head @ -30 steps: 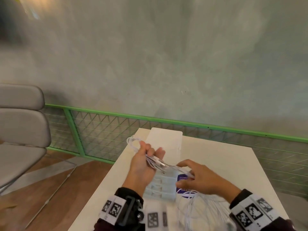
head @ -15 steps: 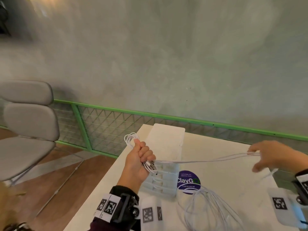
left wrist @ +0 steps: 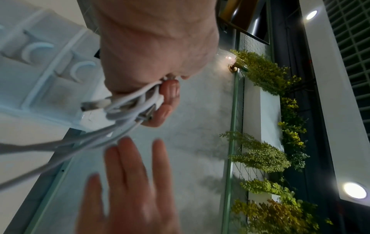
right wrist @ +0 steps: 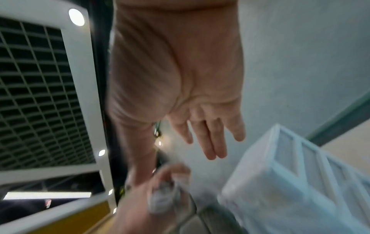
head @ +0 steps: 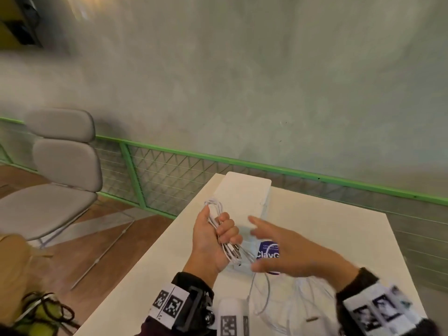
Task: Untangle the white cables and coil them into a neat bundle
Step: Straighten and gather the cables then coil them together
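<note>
My left hand (head: 213,238) is raised over the table's left side, fist curled round a bunch of white cables (head: 214,209). Loops stick out above the fist and plug ends (head: 234,253) hang below it. In the left wrist view the cables (left wrist: 128,109) run out of the fist (left wrist: 166,98) toward the lower left. My right hand (head: 283,253) hovers just right of the left, fingers spread and straight, holding nothing. The right wrist view shows its open palm (right wrist: 200,126). Loose cable (head: 266,297) trails onto the table below both hands.
A white plastic drawer organizer (head: 244,202) stands on the white table (head: 339,238) behind my hands. A purple round sticker (head: 268,253) lies under the right hand. A grey chair (head: 60,166) stands at the left. A green mesh railing (head: 169,175) runs behind the table.
My right hand had drawn a cable strand far out to the right, let it go and came back beside the left hand, fingers spread. The left fist kept its hold on the bunch.
</note>
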